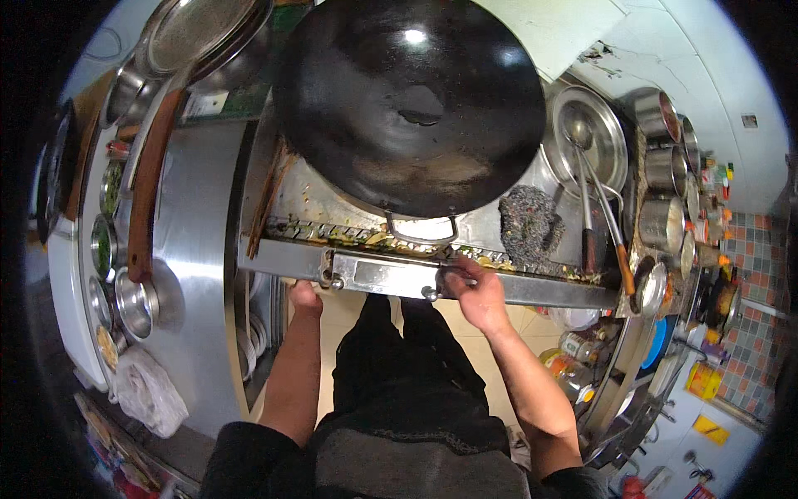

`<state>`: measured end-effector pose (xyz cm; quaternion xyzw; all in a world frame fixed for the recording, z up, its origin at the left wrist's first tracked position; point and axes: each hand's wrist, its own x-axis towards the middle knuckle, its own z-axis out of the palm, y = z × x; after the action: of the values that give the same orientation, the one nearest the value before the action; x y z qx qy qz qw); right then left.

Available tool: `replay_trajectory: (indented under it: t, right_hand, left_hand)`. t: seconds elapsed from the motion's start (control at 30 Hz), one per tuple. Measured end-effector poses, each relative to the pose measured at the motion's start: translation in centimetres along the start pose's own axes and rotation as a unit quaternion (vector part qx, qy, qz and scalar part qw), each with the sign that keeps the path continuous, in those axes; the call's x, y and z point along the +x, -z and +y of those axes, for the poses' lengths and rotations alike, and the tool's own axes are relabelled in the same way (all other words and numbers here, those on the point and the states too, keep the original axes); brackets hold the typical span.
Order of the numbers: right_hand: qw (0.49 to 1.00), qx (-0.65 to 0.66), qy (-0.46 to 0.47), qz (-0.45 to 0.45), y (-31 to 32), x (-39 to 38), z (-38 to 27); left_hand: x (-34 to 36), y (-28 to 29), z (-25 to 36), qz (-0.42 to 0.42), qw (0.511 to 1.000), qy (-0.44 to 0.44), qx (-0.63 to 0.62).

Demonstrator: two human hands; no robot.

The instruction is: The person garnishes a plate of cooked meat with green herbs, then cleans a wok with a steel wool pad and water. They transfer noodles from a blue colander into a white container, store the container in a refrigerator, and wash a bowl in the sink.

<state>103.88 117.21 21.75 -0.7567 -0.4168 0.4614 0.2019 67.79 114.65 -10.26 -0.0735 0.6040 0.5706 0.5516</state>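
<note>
A large black wok sits on the stove, its metal loop handle toward me. Below it runs the stove's steel front panel with two round knobs, the right one closest to my right hand. My right hand is at the panel's front edge, fingers apart and slightly blurred; I cannot tell whether they touch the knob. My left hand reaches under the panel left of the left knob, its fingers hidden beneath the edge. Food scraps line the slotted drain strip behind the panel.
Right of the wok lie a grey scouring mesh, a ladle and a steel basin. Steel pots line the right side. On the left are a steel counter, a wooden-handled strainer and small bowls.
</note>
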Motion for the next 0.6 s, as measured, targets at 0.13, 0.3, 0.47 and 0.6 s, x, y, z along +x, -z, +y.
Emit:
replay_trajectory:
  t: [0.13, 0.3, 0.47, 0.6]
  right_hand:
    - [0.984, -0.064, 0.135, 0.097, 0.4, -1.2, -0.2]
    - [0.998, -0.046, -0.006, 0.038, 1.6, -1.4, -0.2]
    - [0.994, -0.032, 0.079, 0.066, 0.5, -2.8, 0.7]
    - [0.994, 0.037, 0.054, 0.084, 2.8, -3.9, 4.2]
  left_hand:
    - [0.0, -0.6, 1.8, -0.172, 0.936, 0.288, -0.112]
    - [3.4, 1.6, 3.7, -0.371, 0.818, 0.424, -0.114]
    - [9.5, 8.1, -0.8, -0.312, 0.908, 0.186, -0.211]
    - [11.7, 10.8, -2.0, -0.503, 0.848, 0.118, -0.119]
